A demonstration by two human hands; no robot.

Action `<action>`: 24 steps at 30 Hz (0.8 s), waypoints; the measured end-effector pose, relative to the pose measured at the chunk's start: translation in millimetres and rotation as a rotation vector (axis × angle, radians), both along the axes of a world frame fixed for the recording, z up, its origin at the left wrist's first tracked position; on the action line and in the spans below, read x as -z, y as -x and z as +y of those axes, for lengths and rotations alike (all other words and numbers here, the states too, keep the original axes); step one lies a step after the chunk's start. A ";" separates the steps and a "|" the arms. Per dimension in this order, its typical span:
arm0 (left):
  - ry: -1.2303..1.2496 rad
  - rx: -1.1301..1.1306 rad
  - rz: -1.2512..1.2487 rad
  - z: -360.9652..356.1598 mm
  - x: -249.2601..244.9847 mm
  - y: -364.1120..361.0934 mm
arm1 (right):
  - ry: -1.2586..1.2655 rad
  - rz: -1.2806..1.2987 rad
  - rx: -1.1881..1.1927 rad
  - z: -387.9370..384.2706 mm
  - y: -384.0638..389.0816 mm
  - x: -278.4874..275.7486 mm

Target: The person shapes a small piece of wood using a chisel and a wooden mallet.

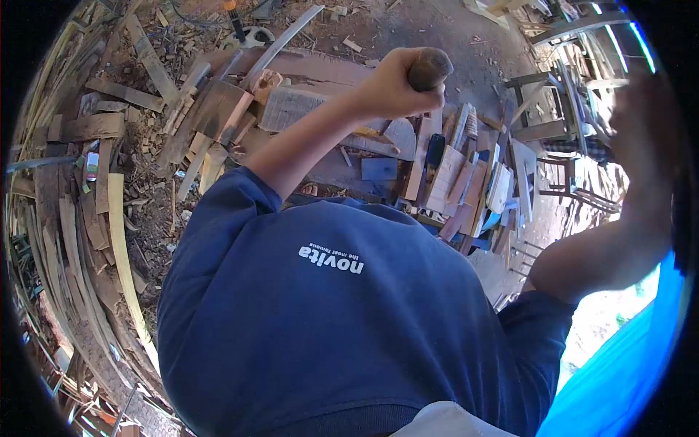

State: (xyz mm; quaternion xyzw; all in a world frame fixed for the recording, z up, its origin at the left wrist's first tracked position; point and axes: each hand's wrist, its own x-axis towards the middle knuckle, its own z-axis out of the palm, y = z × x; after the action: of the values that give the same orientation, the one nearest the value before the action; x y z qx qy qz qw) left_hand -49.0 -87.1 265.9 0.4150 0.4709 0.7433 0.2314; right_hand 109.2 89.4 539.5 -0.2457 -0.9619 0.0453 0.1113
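The navy shirt (349, 342) is showing white lettering (331, 258), "novita", with "the most famous" in smaller type beside it. The left hand (393, 87) is gripping a wooden handle (429, 67), dark brown, smooth and rounded at its end. Its fingers (408, 98) are curling tight around the shaft, with the rounded end poking out just beyond the knuckles. Wood offcuts (459, 182) are lying well below the fingers. The right hand (641, 124) is hanging blurred at the side; I cannot tell how its fingers are standing.
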 end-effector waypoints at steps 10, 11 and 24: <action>-0.026 -0.014 0.107 3.9 -7.0 7.7 | 0.239 -0.195 0.157 64.4 -34.6 -16.3; -0.028 -0.014 0.095 3.4 -8.7 8.0 | 0.245 -0.201 0.156 65.5 -33.1 -16.5; -0.002 -0.090 0.172 7.7 -8.1 15.9 | -0.179 -0.008 0.068 21.4 6.4 8.0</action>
State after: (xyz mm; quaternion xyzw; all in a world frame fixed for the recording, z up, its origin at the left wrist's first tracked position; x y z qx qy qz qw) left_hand -64.9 -79.4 274.0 0.4561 0.5063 0.7150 0.1561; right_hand 102.8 110.8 531.6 -0.2675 -0.9536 -0.0455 0.1304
